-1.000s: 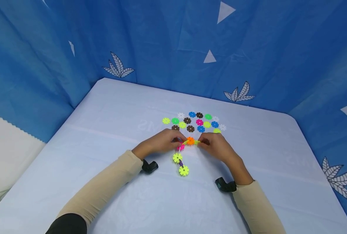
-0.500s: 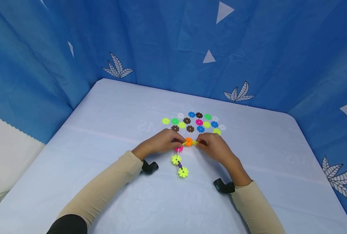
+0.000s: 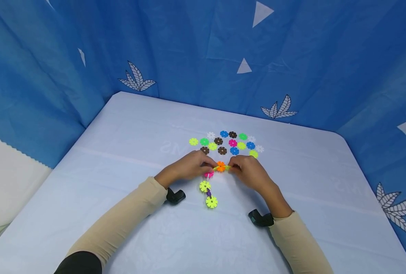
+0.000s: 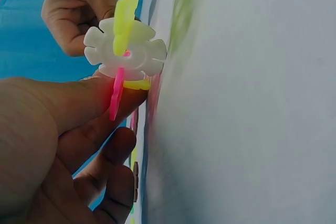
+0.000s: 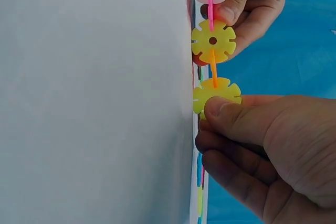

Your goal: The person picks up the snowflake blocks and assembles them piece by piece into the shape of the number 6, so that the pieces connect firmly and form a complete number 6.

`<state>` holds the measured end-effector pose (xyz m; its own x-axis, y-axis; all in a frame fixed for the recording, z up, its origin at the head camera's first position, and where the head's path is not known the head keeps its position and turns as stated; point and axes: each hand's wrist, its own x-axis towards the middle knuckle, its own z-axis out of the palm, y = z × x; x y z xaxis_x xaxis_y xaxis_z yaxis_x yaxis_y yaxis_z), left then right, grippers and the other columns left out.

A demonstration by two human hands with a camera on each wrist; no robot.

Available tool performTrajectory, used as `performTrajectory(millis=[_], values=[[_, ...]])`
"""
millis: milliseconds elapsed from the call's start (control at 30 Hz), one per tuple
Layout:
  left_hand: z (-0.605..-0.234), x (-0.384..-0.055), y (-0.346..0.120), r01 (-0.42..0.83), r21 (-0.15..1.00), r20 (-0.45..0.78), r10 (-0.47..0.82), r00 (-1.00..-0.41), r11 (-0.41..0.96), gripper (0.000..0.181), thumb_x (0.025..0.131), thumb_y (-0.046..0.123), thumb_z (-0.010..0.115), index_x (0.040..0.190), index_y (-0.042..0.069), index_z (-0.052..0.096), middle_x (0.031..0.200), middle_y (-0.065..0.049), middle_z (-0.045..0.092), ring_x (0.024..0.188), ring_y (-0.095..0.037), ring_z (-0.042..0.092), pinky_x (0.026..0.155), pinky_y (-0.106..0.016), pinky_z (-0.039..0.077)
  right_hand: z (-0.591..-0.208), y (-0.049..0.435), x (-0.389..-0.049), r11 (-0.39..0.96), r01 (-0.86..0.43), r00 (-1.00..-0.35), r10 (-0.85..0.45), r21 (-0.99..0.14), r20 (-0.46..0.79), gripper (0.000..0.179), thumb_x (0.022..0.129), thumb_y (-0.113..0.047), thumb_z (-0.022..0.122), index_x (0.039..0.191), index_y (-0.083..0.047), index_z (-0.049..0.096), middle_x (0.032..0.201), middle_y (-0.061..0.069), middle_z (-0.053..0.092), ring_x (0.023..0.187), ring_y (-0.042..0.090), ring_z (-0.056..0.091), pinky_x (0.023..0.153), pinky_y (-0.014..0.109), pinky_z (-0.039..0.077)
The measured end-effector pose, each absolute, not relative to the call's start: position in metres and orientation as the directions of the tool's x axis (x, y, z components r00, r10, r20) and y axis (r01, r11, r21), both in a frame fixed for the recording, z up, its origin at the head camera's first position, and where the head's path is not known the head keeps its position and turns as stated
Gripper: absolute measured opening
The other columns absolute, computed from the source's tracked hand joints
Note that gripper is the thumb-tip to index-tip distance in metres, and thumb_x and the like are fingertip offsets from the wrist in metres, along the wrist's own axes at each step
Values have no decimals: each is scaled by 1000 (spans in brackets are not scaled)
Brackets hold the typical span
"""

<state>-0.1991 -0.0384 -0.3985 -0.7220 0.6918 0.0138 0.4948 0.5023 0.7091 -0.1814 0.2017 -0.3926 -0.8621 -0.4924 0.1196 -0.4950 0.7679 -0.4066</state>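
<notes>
Notched plastic snowflake discs in several colours are linked into a chain between my hands, just above the table. My left hand point(image 3: 191, 165) pinches a yellow disc point(image 5: 213, 41), close to the pink disc point(image 4: 116, 94) slotted beside it. At the chain's right end, my right hand point(image 3: 252, 172) pinches another yellow disc point(image 5: 215, 92) between thumb and fingers. An orange disc point(image 3: 221, 166) joins these two yellow ones. From the pink disc the chain runs towards me through a white disc point(image 4: 128, 48), a yellow disc point(image 3: 205, 186), a purple disc point(image 3: 208, 193) and a last yellow disc point(image 3: 211, 202).
Loose discs in several colours lie flat beyond my hands, among them a pink disc point(image 3: 232, 143), a blue disc point(image 3: 234, 151) and a brown disc point(image 3: 222, 150). A white cloth covers the table point(image 3: 138, 125). Behind it hangs a blue curtain point(image 3: 196, 57).
My right hand has shifted slightly left, with the orange disc drawn the same way. The chain's near end has swung a little left. The loose discs lie as before.
</notes>
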Motion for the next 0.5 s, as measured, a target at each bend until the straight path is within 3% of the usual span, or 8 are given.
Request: performTrajectory(millis=[233,367,500], values=[[-399,-199,-39,498,699,7,690,-723,514,25,96,11,72,120,7,75,113,-1,73,107,-14,64,96,-31,49,-390,204,-183,775,-423,-885,-465,-470,29,10,87,-7,81,95,-11,76,87,-2,70,79,15,62,76,31,57],[-399,-199,-39,502,697,10,693,-721,512,25,96,11,71,121,8,75,114,-1,73,108,-14,64,97,-31,49,-388,215,-187,773,-358,-900,-434,-524,-25,20,88,-7,80,106,-9,74,94,0,70,88,19,64,83,37,57],[-400,-198,-39,514,693,19,700,-714,505,25,97,12,70,121,8,75,114,-1,73,107,-13,65,97,-30,49,-388,236,-194,826,-261,-952,-307,-499,-11,32,92,-10,77,122,-6,69,105,8,69,98,27,64,89,46,54]])
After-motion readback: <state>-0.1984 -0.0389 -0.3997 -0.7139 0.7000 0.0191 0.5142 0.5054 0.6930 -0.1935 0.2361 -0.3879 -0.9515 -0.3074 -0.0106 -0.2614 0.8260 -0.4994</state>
